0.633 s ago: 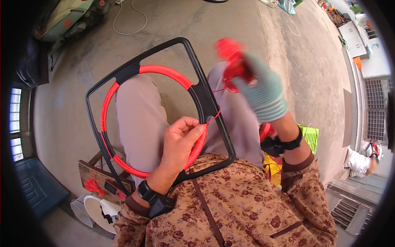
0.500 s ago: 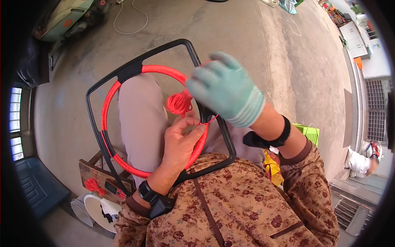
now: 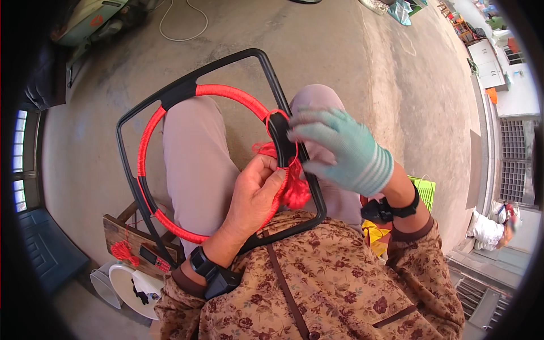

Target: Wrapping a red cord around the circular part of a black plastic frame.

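A black square frame (image 3: 273, 78) with an inner ring wrapped in red cord (image 3: 232, 94) rests across my lap. My bare left hand (image 3: 256, 190) pinches the ring's lower right part, thumb and fingers closed on the cord wrapping. From there a strand loops up around the black joint at the frame's right side. A loose bundle of red cord (image 3: 296, 190) hangs beside that joint, with more red strands visible behind the ring. My right hand (image 3: 345, 148), in a light green knit glove, is just right of the joint, its blurred fingers spread and apparently holding nothing.
At lower left, a wooden bench (image 3: 116, 229) bears another red cord bundle (image 3: 124, 253) and a red-and-black phone (image 3: 156, 258). Below it stands a white bucket (image 3: 122, 283). A bright green basket (image 3: 425, 194) and a yellow bag (image 3: 375, 233) sit to my right.
My right hand has moved right and down, releasing the cord bundle, which has passed from inside the ring to its right side. My left hand keeps its pinch.
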A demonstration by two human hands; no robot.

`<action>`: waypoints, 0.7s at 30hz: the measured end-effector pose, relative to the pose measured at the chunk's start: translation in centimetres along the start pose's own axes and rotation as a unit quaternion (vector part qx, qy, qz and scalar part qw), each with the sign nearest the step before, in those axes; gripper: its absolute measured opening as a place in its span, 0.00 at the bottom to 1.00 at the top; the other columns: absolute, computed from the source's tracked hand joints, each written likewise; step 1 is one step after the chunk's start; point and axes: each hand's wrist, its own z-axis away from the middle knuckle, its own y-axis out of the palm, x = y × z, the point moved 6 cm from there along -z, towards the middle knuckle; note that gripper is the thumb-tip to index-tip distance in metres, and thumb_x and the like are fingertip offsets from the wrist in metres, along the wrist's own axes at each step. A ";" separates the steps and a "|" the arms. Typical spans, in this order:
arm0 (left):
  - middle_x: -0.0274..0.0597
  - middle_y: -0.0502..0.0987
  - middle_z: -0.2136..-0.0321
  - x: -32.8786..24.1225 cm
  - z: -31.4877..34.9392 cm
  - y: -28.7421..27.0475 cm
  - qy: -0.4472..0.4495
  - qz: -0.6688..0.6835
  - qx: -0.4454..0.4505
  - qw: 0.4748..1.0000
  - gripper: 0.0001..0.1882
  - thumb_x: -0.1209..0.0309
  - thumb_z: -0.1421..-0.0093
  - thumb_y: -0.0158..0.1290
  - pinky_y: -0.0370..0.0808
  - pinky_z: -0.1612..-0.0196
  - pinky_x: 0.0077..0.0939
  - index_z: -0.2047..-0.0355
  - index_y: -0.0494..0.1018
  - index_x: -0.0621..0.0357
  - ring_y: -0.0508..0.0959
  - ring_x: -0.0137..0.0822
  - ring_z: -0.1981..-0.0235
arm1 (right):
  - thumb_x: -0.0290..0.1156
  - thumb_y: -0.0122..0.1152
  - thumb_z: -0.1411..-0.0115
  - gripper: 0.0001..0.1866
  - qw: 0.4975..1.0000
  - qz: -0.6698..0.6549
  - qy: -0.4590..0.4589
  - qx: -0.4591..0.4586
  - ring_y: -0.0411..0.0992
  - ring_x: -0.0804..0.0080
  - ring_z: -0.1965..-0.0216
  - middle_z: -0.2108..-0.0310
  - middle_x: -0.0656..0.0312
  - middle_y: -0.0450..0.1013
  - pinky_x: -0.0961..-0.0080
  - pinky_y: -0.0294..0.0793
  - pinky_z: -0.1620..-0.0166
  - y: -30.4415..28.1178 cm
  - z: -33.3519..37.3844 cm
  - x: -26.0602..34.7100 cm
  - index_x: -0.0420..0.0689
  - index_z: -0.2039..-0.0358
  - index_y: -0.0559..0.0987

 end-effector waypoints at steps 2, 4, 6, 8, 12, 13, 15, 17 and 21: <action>0.29 0.71 0.74 -0.2 0.0 0.3 0.012 0.006 0.019 1.000 0.07 0.71 0.36 0.48 0.66 0.68 0.11 0.66 0.65 0.62 0.69 0.17 0.71 | 0.30 0.65 0.61 0.24 0.999 0.000 -0.004 0.050 0.65 0.54 0.48 0.51 0.56 0.68 0.61 0.65 0.48 0.3 1.6 0.6 0.46 0.59 0.75; 0.30 0.71 0.74 0.0 0.2 0.9 -0.053 0.119 0.043 0.991 0.05 0.72 0.35 0.45 0.67 0.68 0.11 0.65 0.64 0.61 0.69 0.16 0.71 | 0.34 0.69 0.64 0.25 0.996 -0.002 -0.020 0.084 0.64 0.53 0.47 0.50 0.55 0.68 0.58 0.64 0.45 1.5 2.6 1.2 0.47 0.61 0.76; 0.30 0.71 0.74 -0.4 0.2 1.2 -0.056 0.135 0.039 0.988 0.04 0.73 0.35 0.45 0.67 0.68 0.11 0.66 0.65 0.60 0.70 0.16 0.71 | 0.36 0.69 0.65 0.25 0.998 0.040 -0.018 0.052 0.64 0.53 0.46 0.51 0.55 0.68 0.57 0.63 0.45 1.8 2.6 2.4 0.47 0.62 0.76; 0.30 0.72 0.74 -0.4 0.1 1.2 -0.059 0.151 0.036 0.986 0.04 0.73 0.35 0.45 0.68 0.68 0.11 0.66 0.65 0.60 0.70 0.16 0.72 | 0.34 0.70 0.64 0.24 0.994 0.099 -0.038 0.000 0.63 0.54 0.45 0.51 0.56 0.68 0.52 0.60 0.44 2.4 2.9 2.9 0.47 0.62 0.76; 0.33 0.74 0.73 0.3 0.0 0.0 -0.094 0.114 0.028 0.989 0.05 0.72 0.35 0.47 0.70 0.70 0.13 0.67 0.68 0.59 0.72 0.19 0.74 | 0.27 0.64 0.59 0.23 0.985 -0.163 0.006 -0.060 0.67 0.55 0.48 0.54 0.54 0.70 0.58 0.63 0.44 1.4 4.1 2.4 0.43 0.58 0.74; 0.35 0.75 0.73 0.5 0.0 -0.1 -0.112 0.104 0.028 0.988 0.06 0.71 0.36 0.47 0.72 0.71 0.15 0.68 0.68 0.59 0.73 0.21 0.75 | 0.26 0.61 0.53 0.21 0.919 -0.365 0.125 -0.078 0.71 0.58 0.53 0.56 0.52 0.72 0.62 0.67 0.47 2.2 5.7 1.1 0.41 0.56 0.73; 0.37 0.75 0.73 0.0 0.3 0.3 -0.141 0.117 0.022 0.983 0.06 0.70 0.36 0.47 0.73 0.72 0.16 0.67 0.68 0.60 0.75 0.24 0.75 | 0.32 0.58 0.46 0.21 0.676 -0.675 0.250 -0.158 0.73 0.61 0.58 0.61 0.51 0.72 0.63 0.71 0.51 2.0 8.4 -0.5 0.39 0.53 0.70; 0.39 0.76 0.73 0.1 0.5 0.5 -0.169 0.127 0.016 0.977 0.07 0.69 0.36 0.48 0.75 0.73 0.18 0.67 0.68 0.61 0.76 0.26 0.75 | 0.40 0.53 0.40 0.21 0.544 -0.777 0.207 -0.239 0.73 0.65 0.71 0.71 0.57 0.71 0.64 0.74 0.59 1.1 10.4 -2.3 0.39 0.53 0.67; 0.43 0.77 0.72 0.9 0.5 0.3 -0.148 0.160 0.026 0.976 0.08 0.69 0.36 0.48 0.77 0.75 0.22 0.66 0.68 0.61 0.77 0.30 0.75 | 0.47 0.48 0.36 0.20 0.507 -0.816 0.138 -0.243 0.61 0.78 0.86 0.81 0.69 0.66 0.71 0.69 0.72 -0.9 13.2 -6.2 0.40 0.57 0.67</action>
